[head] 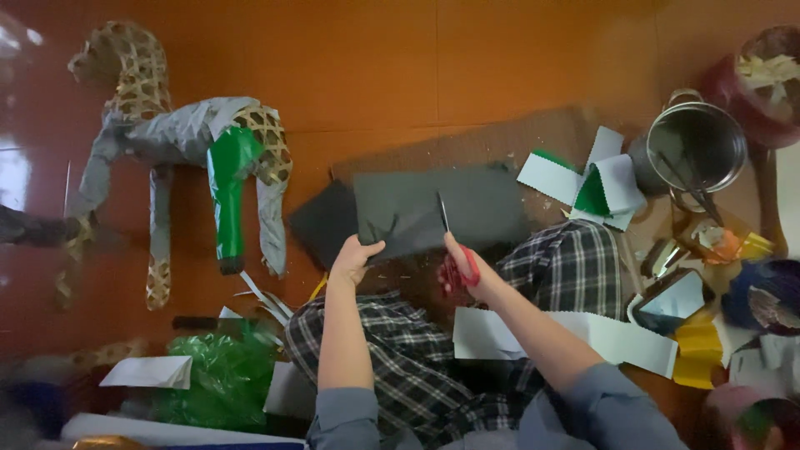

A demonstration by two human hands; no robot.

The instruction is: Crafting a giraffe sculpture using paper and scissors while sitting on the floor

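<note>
A dark grey sheet of paper (433, 208) is held up over my lap. My left hand (353, 258) grips its lower left edge. My right hand (461, 265) is shut on red-handled scissors (454, 250), whose blades point up into the sheet near its middle. My legs in checked trousers (567, 267) lie under the sheet.
A woven animal figure (175, 137) partly wrapped in grey and green lies on the orange floor at left. White and green paper pieces (596, 183), a metal pot (696, 146), a white sheet (617, 337), yellow paper (696, 350) and a green plastic bag (221, 375) surround me.
</note>
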